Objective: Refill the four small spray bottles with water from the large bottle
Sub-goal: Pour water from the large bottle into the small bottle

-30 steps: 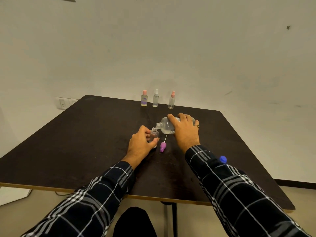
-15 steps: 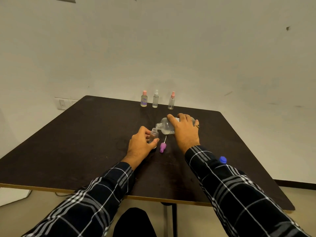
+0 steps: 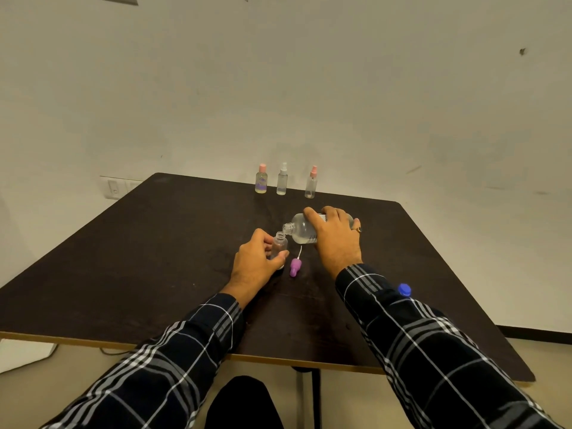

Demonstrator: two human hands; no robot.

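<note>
One uncapped small bottle point(image 3: 280, 243) stands mid-table, the left hand point(image 3: 252, 267) curled round it. One large bottle point(image 3: 300, 232), gripped by the right hand point(image 3: 337, 239), tilts its mouth just over it. One purple spray head point(image 3: 295, 266) lies beside. Three capped spray bottles point(image 3: 282, 181) line the table's point(image 3: 123, 258) far edge; one blue cap point(image 3: 404, 289) sits near its right edge.

The worktop point(image 3: 154, 258) is dark brown with a pale edge. Both sleeves point(image 3: 448, 351) show a black plaid with white and grey lines. A purple spray cap point(image 3: 295, 267) lies near a blue cap point(image 3: 404, 289); far bottles carry pink tops point(image 3: 262, 167).
</note>
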